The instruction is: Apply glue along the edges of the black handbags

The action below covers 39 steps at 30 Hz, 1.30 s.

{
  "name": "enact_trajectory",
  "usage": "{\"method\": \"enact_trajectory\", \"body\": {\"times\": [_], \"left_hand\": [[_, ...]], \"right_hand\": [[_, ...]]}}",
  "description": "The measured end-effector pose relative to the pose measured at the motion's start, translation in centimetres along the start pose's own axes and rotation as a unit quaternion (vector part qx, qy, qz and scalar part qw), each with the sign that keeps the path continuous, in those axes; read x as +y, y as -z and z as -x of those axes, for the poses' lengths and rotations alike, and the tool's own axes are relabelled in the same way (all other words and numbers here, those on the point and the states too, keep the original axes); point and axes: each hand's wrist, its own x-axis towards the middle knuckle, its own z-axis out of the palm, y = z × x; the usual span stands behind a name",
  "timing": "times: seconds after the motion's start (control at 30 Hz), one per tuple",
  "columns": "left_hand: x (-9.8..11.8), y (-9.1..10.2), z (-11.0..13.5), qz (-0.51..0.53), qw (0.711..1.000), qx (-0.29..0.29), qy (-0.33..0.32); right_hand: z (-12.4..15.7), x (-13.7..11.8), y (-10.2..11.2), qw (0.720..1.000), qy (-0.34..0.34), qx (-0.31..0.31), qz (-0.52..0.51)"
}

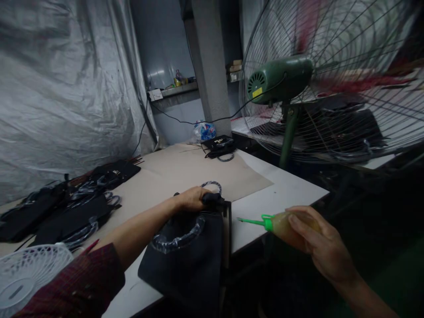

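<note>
A black handbag (188, 260) lies at the table's front edge, its near part reaching past that edge. One of its handles (179, 240), wrapped in clear plastic, arches over the front panel. My left hand (192, 198) is closed on the bag's upper part, beside a bunched black piece (213, 199); the fingertips are partly hidden. To the right, my right hand (316, 234) grips a squeeze bottle (288, 229) of yellowish-brown contents with a green nozzle. The nozzle tip points left toward the bag's open side edge (227, 234), a short gap away.
Several black bags (76, 212) with plastic-wrapped handles lie at the left. A white plastic basket (36, 265) sits at front left. Another black bag (218, 145) and a blue plastic bag (203, 131) stand at the back. A large running fan (281, 79) rises at the right.
</note>
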Motion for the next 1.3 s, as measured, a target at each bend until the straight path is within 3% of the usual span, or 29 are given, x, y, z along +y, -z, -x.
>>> {"method": "enact_trajectory", "body": {"times": [0.1,0.2,0.37,0.47,0.83,1.3], "left_hand": [[-0.9,-1.6,-1.2,-0.045,0.996,-0.075,0.009],[-1.4,-3.0,-2.1,-0.077,0.991,-0.111,0.019],[-1.8,-3.5,-2.9,-0.107,0.982,-0.148,0.038],[-2.1,-3.6,-3.2,-0.113,0.98,-0.155,0.042],[-2.7,-3.9,-3.2,-0.084,0.981,-0.174,0.02],[-2.8,-4.0,-3.5,-0.134,0.979,-0.15,0.04]], "right_hand": [[-0.5,0.6,-0.2,0.996,0.028,0.012,0.08],[-1.5,1.0,-0.2,0.981,0.087,0.013,0.171],[-3.8,1.7,0.3,0.918,0.249,-0.016,0.309],[-4.5,1.7,0.2,0.891,0.304,-0.045,0.334],[-6.1,0.5,-1.1,0.841,0.372,-0.151,0.363],[-6.4,-1.1,-2.0,0.798,0.412,-0.19,0.396]]}}
